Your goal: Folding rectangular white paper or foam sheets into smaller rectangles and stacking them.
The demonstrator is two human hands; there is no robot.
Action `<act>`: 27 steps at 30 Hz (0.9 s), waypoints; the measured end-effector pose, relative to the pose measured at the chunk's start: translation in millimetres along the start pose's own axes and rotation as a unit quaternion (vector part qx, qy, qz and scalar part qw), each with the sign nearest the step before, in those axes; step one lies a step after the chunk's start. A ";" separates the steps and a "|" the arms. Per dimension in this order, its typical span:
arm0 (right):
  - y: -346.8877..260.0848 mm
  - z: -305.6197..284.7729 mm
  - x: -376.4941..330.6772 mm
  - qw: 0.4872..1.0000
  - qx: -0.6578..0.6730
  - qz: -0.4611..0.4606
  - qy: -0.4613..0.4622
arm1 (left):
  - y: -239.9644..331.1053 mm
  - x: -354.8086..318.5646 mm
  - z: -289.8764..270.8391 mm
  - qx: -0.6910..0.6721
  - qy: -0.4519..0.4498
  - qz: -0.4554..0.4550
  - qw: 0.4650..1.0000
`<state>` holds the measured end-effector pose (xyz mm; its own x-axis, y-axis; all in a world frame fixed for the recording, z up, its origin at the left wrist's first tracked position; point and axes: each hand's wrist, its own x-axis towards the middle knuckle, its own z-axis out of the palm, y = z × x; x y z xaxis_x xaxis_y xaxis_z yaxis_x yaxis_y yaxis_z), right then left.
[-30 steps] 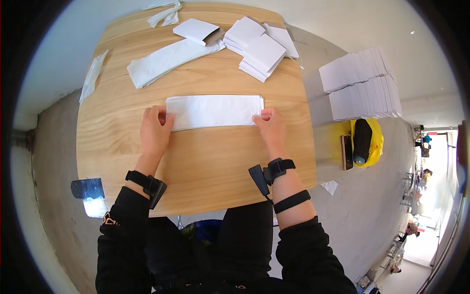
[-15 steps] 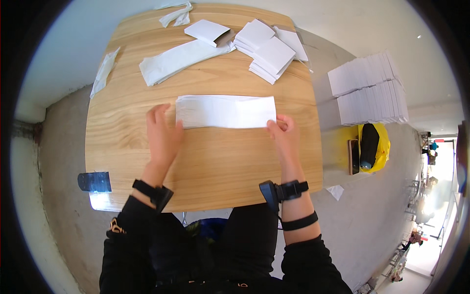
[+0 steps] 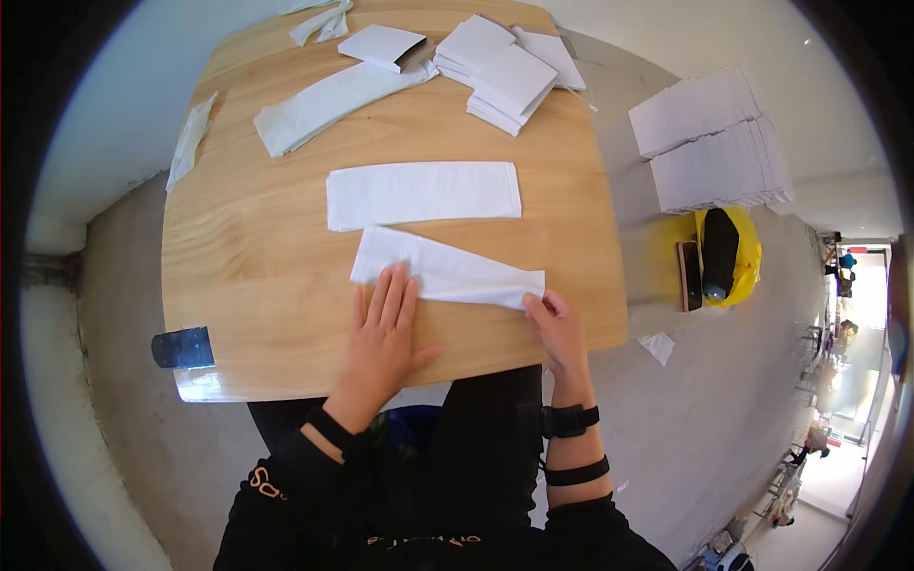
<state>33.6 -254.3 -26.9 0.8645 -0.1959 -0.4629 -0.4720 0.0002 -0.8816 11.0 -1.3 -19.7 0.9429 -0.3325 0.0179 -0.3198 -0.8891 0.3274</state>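
A long flat white strip [image 3: 447,273], of paper or thin cloth, lies aslant on the wooden table close to me. My left hand [image 3: 383,324] rests flat, its outstretched fingertips touching the strip's lower edge near the left end. At the lower right corner, my right hand [image 3: 555,319] pinches the strip between thumb and fingers. Just beyond lies a straight stack of similar white strips [image 3: 424,193], and the held strip's upper left corner comes close to its near edge.
Toward the table's far side lie another bundle of white strips [image 3: 333,105], a white folded packet [image 3: 383,46] and piled packets [image 3: 509,81]. Tall white stacks [image 3: 705,167], a phone [image 3: 689,276] and a yellow bag [image 3: 747,257] stand right. Dark tape [image 3: 183,348] marks the left edge.
One strip has come off the stack toward me, pinched by my right hand. My left hand has moved right and nearer, onto this strip. The whole view has shifted slightly.
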 end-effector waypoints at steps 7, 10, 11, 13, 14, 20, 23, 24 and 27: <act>3.0 16.6 -2.3 0.992 -0.110 -0.003 -0.069 | 13.0 -61.1 -11.9 0.031 -0.032 -0.103 0.994; -6.1 26.8 -13.1 0.999 -0.013 -0.001 -0.036 | 11.5 -64.1 -13.7 0.043 -0.032 -0.117 0.992; -8.4 29.7 -16.4 0.999 -0.014 0.005 -0.038 | 11.0 -64.5 -12.7 0.043 -0.037 -0.120 0.991; -8.9 32.8 -18.8 0.998 -0.001 0.021 -0.065 | 10.7 -63.2 -8.9 0.058 0.008 -0.109 0.992; -5.8 33.9 -19.2 0.998 -0.002 0.024 -0.063 | 12.2 -62.4 -9.0 0.055 0.008 -0.110 0.992; 4.2 36.5 -18.9 0.998 -0.037 -0.036 -0.027 | 24.5 -46.3 -23.1 -0.067 0.089 -0.055 0.992; 3.5 36.4 -20.1 0.999 -0.038 -0.021 -0.025 | 27.1 -25.7 -13.7 -0.172 0.066 0.004 0.983; 4.7 36.2 -19.5 0.999 -0.030 -0.020 -0.026 | 30.8 -16.1 -12.0 -0.221 0.073 0.011 0.973; 1.6 37.9 -22.4 0.999 -0.021 -0.021 -0.011 | 36.8 9.3 6.8 -0.275 0.039 -0.010 0.961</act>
<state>20.1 -212.8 -21.5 0.8868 -0.1725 -0.4288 -0.4425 -0.0492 -0.8954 7.3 -39.2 -13.8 0.9591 -0.2739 0.0710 -0.2251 -0.5865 0.7780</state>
